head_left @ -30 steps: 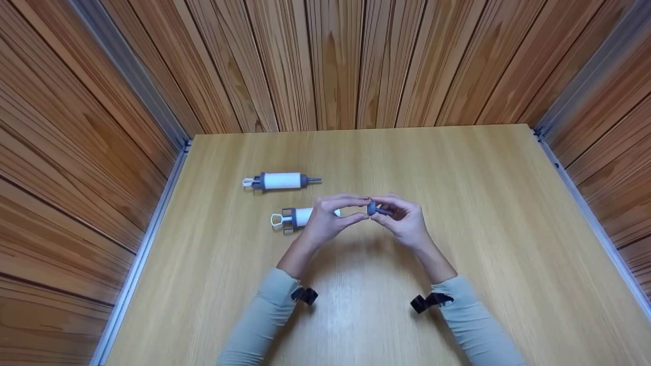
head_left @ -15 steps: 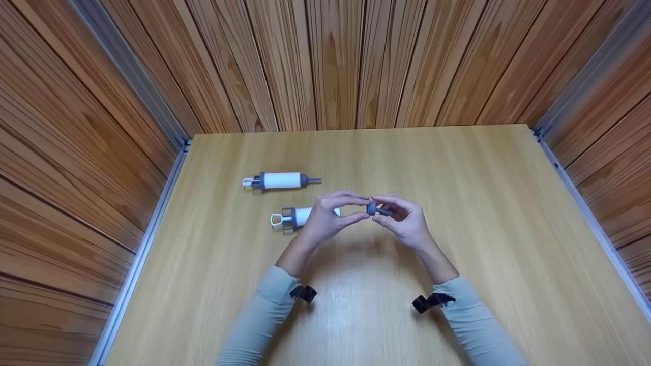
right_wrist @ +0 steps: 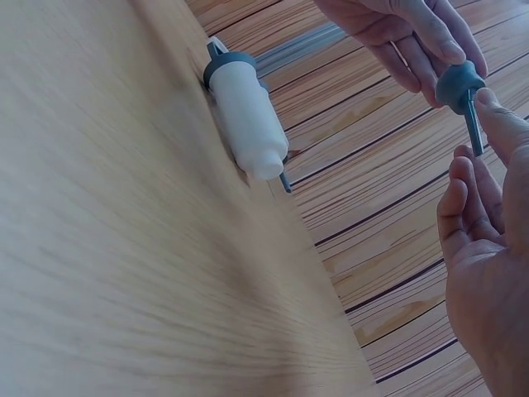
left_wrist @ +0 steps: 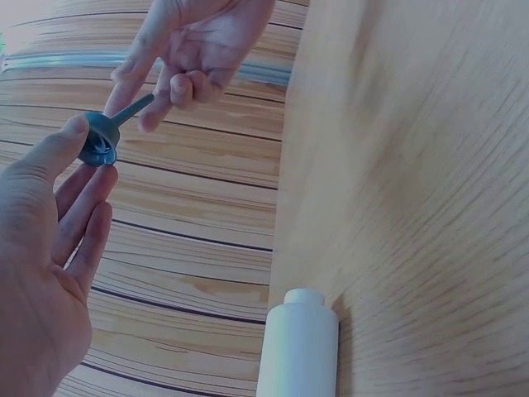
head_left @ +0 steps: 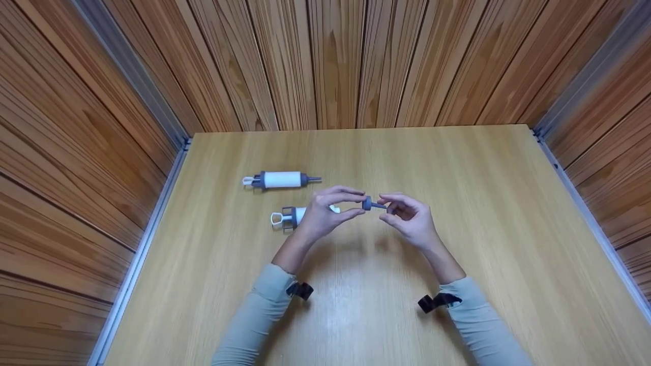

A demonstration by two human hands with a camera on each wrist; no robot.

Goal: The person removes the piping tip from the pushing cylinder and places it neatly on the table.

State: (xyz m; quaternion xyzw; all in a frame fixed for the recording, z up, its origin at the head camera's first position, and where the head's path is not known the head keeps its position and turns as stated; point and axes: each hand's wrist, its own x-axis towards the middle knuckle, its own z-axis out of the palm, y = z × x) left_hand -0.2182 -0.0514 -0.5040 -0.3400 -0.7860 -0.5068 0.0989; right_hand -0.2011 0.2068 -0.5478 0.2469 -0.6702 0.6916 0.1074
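Observation:
My left hand [head_left: 325,213] pinches a dark grey-blue nozzle cap [head_left: 367,203] by its wide round end, between thumb and fingertips. A thin spout sticks out of the cap to the right; the hollow underside [left_wrist: 101,147] faces the left wrist camera. My right hand [head_left: 409,218] is at the spout's tip, thumb and fingers parted around it without gripping. Below and behind the left hand lies a white syringe-like tube [head_left: 301,216] with a grey collar and a white loop handle, partly hidden by that hand. Its bare stepped end [right_wrist: 269,164] shows in the right wrist view.
Farther back on the wooden table [head_left: 457,178] lies a similar white tube [head_left: 283,179], with a grey nozzle cap fitted at its right end. Wood-plank walls [head_left: 335,66] enclose the back and sides, with metal rails along the corners.
My right hand has let go of the nozzle cap and drawn back to the right, uncovering the spout. My left hand has shifted slightly left and away from me, still holding the cap.

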